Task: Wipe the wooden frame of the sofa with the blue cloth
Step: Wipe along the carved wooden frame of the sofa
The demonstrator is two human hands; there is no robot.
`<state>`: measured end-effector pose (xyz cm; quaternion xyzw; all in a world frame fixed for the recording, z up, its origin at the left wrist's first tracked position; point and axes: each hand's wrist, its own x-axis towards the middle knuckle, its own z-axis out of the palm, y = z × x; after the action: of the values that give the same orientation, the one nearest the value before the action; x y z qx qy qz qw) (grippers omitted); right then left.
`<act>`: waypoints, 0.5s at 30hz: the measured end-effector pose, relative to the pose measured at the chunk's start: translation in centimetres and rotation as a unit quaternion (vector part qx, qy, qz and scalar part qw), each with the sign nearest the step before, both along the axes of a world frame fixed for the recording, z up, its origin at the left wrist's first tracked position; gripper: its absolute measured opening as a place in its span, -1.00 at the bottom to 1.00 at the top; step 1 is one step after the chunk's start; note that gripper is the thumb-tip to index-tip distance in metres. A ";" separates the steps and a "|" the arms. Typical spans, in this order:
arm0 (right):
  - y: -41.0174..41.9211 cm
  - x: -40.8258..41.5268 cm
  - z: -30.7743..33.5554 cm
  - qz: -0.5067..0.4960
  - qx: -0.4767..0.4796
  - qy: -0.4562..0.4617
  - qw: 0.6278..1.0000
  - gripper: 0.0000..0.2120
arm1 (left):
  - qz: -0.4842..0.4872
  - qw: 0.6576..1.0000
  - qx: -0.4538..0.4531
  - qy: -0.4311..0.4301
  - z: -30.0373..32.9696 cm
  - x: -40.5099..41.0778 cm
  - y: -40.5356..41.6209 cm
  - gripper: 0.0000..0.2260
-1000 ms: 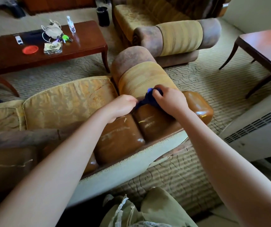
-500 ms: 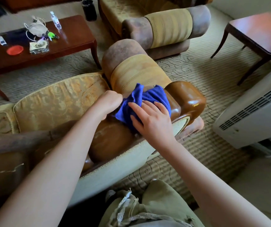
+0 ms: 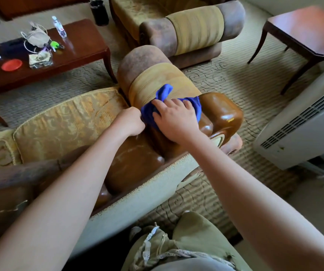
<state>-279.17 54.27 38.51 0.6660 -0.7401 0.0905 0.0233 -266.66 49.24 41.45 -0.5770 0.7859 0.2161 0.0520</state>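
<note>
1. My left hand (image 3: 131, 122) is fisted, bunching one end of the blue cloth (image 3: 176, 102).
2. My right hand (image 3: 173, 118) lies flat, fingers spread, pressing the crumpled cloth onto the glossy rounded wooden frame (image 3: 223, 112).
3. Beyond: ribbed fabric armrest (image 3: 157, 79), polished coffee table (image 3: 82, 45).

We see the wooden frame (image 3: 222, 114) of the sofa lacquered glossy brown, streaked pale in places. The blue cloth (image 3: 193, 105) looks soft and matt. The cushion (image 3: 67, 124) is gold damask fabric with a slight sheen. The desk (image 3: 82, 45) is polished dark wood, and the carpet (image 3: 245, 89) is ribbed and matt.
</note>
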 end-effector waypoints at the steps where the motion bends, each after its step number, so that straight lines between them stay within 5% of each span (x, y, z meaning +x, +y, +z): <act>1: 1.2 1.2 -0.2 0.009 -0.038 -0.001 0.999 -0.63 | -0.007 1.000 -0.003 -0.005 0.1 -0.1 -0.1 -0.89; 8: 6.6 1.6 -1.4 0.020 -0.197 -0.118 0.973 -0.70 | -0.028 0.999 0.005 -0.038 0.7 -0.3 -0.3 -0.80; 15: 3.1 -3.0 -0.1 -0.055 -0.148 -0.152 0.976 -0.60 | -0.035 0.998 -0.024 0.041 0.9 -2.5 -0.6 -0.69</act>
<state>-282.18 57.39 38.37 0.5922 -0.7488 0.2974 0.0136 -269.20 48.67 42.35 -0.5406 0.8122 0.2189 0.0131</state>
